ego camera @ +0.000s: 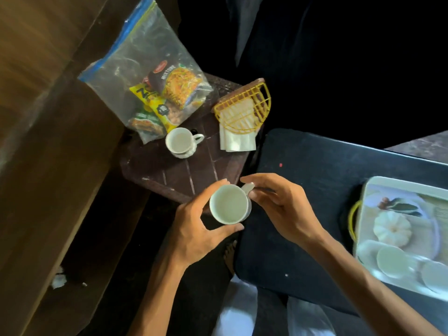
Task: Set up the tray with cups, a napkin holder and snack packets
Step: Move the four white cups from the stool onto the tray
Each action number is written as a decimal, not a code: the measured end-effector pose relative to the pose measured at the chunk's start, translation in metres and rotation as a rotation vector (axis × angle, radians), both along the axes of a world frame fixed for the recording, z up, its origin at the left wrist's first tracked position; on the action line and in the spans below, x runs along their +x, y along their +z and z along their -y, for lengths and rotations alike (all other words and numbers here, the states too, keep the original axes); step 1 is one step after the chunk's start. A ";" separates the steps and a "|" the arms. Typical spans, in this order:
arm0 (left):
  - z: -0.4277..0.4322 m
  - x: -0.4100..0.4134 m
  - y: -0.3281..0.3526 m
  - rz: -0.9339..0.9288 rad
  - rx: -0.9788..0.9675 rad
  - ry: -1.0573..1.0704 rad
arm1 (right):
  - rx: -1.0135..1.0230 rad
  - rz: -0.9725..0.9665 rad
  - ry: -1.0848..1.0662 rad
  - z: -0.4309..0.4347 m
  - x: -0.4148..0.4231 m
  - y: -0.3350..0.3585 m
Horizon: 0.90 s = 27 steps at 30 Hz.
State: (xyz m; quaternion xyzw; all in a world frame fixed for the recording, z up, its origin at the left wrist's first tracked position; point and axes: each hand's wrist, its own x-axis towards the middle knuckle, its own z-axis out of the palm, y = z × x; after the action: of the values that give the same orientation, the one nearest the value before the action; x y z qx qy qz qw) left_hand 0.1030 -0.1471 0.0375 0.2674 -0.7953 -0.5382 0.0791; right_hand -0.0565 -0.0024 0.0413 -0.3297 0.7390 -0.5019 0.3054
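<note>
A white cup (pixel 228 204) is held in the air between both hands, above the near edge of a small dark stool (pixel 179 175). My left hand (pixel 194 224) wraps its body. My right hand (pixel 278 204) pinches its handle. Another white cup (pixel 180 141), stacked on a second one, stands on the stool. Beside it lies a yellow napkin holder (pixel 244 107) with white napkins, tipped over. A clear zip bag of snack packets (pixel 155 88) rests at the stool's far left. The pale tray (pixel 397 187) at the right holds two upright cups (pixel 392 261) and an upturned one (pixel 391 229).
The tray sits on a dark table (pixel 315 190) at the right, with a yellow handle (pixel 352 221) at its left rim. A wooden surface (pixel 48 117) rises along the left. Dark floor shows below the stool, and my foot (pixel 229 253) is under the cup.
</note>
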 end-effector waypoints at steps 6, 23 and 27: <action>-0.074 -0.050 0.001 0.021 0.003 -0.249 | 0.150 -0.035 -0.179 -0.097 -0.025 0.002; -0.286 -0.184 -0.020 0.093 0.505 0.109 | 0.276 -0.059 -0.652 -0.299 -0.105 -0.022; -0.299 -0.196 -0.033 0.145 0.515 0.127 | 0.319 -0.073 -0.600 -0.313 -0.119 -0.043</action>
State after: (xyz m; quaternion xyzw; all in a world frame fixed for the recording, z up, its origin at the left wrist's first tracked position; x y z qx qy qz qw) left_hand -0.0935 0.1515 0.0047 0.3659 -0.6175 -0.6961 -0.0148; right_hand -0.1752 0.3107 -0.0021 -0.0636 0.8828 -0.4351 0.1651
